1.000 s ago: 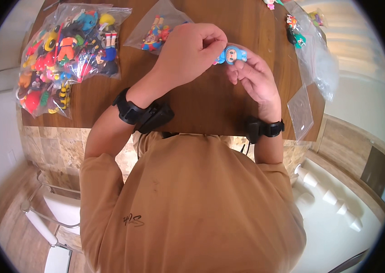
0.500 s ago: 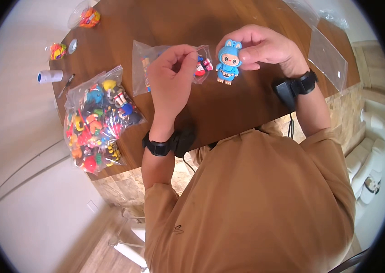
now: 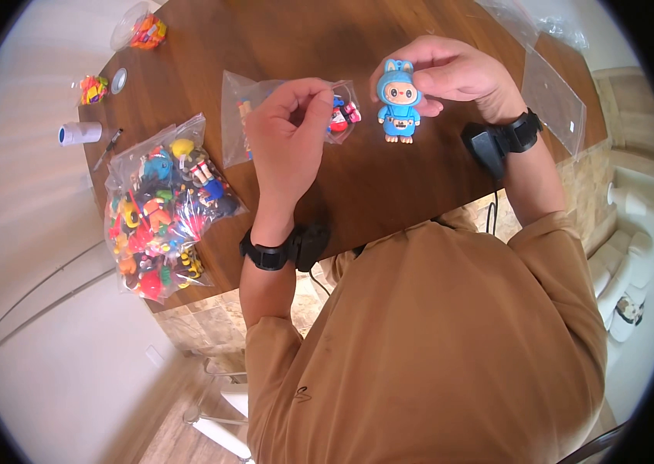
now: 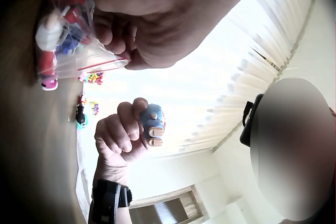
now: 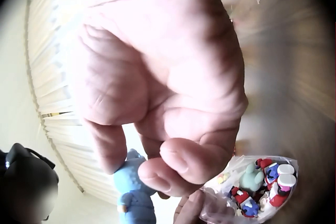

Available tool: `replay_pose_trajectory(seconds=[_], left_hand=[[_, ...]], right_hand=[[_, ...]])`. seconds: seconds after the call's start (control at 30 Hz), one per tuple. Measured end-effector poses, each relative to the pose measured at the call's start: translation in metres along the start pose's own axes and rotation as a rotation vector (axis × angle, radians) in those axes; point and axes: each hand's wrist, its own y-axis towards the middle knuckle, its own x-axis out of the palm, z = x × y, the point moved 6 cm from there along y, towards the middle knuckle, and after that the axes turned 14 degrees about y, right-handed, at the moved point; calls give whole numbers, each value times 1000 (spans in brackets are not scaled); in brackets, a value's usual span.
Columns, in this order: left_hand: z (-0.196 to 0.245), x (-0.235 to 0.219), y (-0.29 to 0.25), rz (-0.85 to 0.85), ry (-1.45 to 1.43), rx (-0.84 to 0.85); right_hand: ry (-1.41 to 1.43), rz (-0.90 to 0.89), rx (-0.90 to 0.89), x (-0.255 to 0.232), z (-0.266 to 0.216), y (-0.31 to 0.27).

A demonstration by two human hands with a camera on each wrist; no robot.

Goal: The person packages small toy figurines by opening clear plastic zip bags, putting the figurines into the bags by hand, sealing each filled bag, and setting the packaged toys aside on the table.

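Note:
A blue figurine with rabbit ears (image 3: pixel 399 108) stands upright in the air, its front turned toward the head camera. My right hand (image 3: pixel 454 73) pinches it by the head between thumb and fingers. The right wrist view shows the blue figurine (image 5: pixel 135 192) from behind, below the curled fingers. My left hand (image 3: pixel 290 143) pinches the edge of a clear zip bag (image 3: pixel 232 120), and covers much of it in the head view. Through the plastic in the left wrist view, several small colourful figures (image 4: pixel 65 43) show in the zip bag.
A larger clear bag (image 3: pixel 161 209) stuffed with toy figures lies at the table's left. Beyond it are a marker (image 3: pixel 108 149), a white cylinder (image 3: pixel 80 133) and tubs of bright pieces (image 3: pixel 148 31). Flat clear plastic (image 3: pixel 555 100) lies along the right edge of the wooden table (image 3: pixel 389 178).
The blue figurine has gone from tilted sideways beside the left hand to upright and apart from it, most recently shifting slightly right. The head view has turned, and the left hand now pinches the bag.

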Motion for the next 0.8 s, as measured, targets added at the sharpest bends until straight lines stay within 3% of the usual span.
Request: replay_pose_trajectory(seconds=[0.13,0.37,0.47,0.5,0.57,0.6,0.8], left_hand=[[5,0,-1,-10,-6,-17],[9,0,0,-7,-17,-8],[8,-3,-1,22,44,2],[9,-2,0,-4,24,0],[8,-2,0,-10,-15,-16],[8,-2,0,-21,-15,1],[6,-2,0,-12,10,56]], right_hand=[[-66,69,-1,1,-2,-1],[-35,-12,12,2,-5,-1],[-498,324,-30,-13,-23,-6],[-504,309,2,-19,-23,-9],[-1132,584,106,-44,-33,-18],[-1136,667,122,-45,-37,-21],[-1146,768,286,-72,-25,-25]])
